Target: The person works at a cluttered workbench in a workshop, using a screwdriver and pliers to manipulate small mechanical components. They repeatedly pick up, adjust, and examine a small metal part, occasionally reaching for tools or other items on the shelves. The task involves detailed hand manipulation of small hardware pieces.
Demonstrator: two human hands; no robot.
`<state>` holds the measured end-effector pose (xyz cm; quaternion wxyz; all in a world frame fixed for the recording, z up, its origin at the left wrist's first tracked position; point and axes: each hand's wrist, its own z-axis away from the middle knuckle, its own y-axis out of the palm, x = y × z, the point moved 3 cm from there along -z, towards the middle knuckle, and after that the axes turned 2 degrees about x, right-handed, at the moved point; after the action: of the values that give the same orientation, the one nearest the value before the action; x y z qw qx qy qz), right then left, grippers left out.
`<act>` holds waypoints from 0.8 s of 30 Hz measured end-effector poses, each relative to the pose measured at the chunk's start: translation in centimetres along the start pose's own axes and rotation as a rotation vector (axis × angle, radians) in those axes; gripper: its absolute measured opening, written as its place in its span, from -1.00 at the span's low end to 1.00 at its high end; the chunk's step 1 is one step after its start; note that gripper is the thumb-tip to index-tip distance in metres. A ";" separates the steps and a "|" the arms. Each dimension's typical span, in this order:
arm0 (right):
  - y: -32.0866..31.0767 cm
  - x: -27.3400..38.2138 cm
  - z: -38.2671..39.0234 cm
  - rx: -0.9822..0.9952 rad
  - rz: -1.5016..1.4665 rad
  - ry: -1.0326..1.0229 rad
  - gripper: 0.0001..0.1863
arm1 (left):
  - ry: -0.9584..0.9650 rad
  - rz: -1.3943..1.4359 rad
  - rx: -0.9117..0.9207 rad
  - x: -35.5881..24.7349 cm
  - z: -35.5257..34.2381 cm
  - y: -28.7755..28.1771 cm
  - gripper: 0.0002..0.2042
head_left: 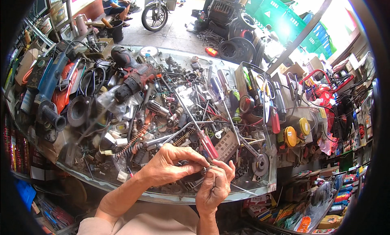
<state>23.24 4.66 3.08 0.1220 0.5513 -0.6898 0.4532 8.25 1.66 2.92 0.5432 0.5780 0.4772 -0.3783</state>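
Over the front edge of the cluttered bench, my left hand (167, 165) and my right hand (214, 187) meet with fingertips pinched together. Between them is a small dark metallic part (209, 168), mostly covered by the fingers, so its kind cannot be made out. Both hands are closed on it. Just beyond the fingertips lies a screwdriver (208, 146) with a red handle and a long shaft. A small printed plate (228, 145) lies to its right. Left of my left hand are coil springs (138, 132) and a white connector (106, 152).
A cordless drill (132, 77) and a blue angle grinder (55, 78) lie at the left among heaped metal parts. A tool box (248, 82) with scissors and pliers stands at the right. Beyond the bench are a motorcycle wheel (154, 17), tyres (229, 50) and a seated person (115, 4).
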 end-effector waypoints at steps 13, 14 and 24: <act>0.2 0.4 0.0 -0.016 -0.007 0.007 -0.86 | -0.181 0.259 -0.037 0.2 0.1 0.1 -0.76; 0.3 0.5 0.0 -0.022 -0.009 0.008 -0.86 | -0.189 0.280 -0.047 0.1 0.1 0.1 -0.75; 0.4 0.1 0.3 -0.024 -0.031 0.009 -0.87 | -0.215 0.297 -0.062 0.4 0.1 0.1 -0.77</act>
<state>22.96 4.36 2.77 0.1387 0.5584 -0.6861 0.4452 8.47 1.64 2.52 0.6586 0.5814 0.3372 -0.3385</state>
